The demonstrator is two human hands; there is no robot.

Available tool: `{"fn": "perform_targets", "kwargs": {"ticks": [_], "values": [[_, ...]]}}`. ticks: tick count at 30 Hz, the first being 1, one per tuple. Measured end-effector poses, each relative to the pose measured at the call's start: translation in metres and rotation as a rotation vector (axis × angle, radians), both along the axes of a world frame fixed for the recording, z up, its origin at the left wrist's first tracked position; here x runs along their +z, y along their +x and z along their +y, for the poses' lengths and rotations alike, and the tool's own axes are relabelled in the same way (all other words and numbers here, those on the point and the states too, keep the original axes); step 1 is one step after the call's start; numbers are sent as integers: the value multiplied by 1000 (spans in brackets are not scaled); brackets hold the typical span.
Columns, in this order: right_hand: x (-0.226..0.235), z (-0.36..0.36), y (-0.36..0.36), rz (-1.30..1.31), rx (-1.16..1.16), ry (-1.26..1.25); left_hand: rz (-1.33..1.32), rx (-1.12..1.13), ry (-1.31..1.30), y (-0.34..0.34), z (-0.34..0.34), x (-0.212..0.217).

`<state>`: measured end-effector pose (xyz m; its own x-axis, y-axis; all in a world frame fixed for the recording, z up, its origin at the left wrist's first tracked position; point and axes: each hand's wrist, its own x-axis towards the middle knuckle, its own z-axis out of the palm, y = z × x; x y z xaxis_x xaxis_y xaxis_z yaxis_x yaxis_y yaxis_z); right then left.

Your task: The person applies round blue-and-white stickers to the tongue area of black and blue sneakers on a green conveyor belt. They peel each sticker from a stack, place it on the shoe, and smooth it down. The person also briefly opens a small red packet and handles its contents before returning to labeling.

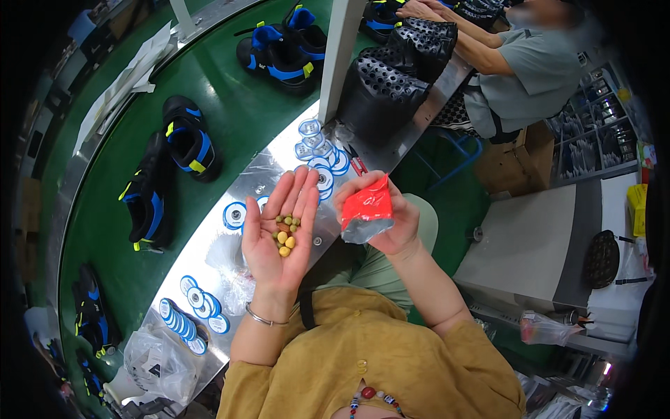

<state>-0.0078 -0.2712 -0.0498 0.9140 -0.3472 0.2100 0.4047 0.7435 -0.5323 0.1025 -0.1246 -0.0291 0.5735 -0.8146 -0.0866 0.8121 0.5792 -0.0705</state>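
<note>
My left hand (pixel 273 264) is palm up, its fingers stretched out. Small green peas (pixel 288 222) and larger round yellow coated nuts (pixel 283 242) rest in the palm. To its right, my right hand (pixel 400 229) is closed around a small red foil packet (pixel 368 207), whose silvery end points down. Some of the right fingers are hidden behind the packet. Round blue-rimmed white discs (pixel 235 215) lie on the metal ledge beside and beyond my hands. Red-handled snips (pixel 357 162) lie just beyond the packet.
Black and blue shoes (pixel 190 137) stand on the green belt (pixel 230 112) to the left. A white post (pixel 341 59) rises ahead, near perforated black boots (pixel 380 91). Another person (pixel 527 80) sits at the far right. Nearer left lies a clear plastic bag (pixel 164 363).
</note>
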Motion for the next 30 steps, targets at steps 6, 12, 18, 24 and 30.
{"fn": "perform_targets", "kwargs": {"ticks": [6,12,18,24,30], "values": [[8,-9,-3,88,-58,-143,-58,-74,85,-6,-4,-10],[63,-6,7,101,-342,-1279,-89,-184,384,-16,-12,-8],[81,-10,18,166,-358,-1777,-30,-208,354,-20,-15,-22],[88,-4,20,200,-413,-1860,-43,-224,285,-20,-14,-21],[78,-8,24,214,-551,-1768,-25,-214,256,-18,-16,-14]]}}
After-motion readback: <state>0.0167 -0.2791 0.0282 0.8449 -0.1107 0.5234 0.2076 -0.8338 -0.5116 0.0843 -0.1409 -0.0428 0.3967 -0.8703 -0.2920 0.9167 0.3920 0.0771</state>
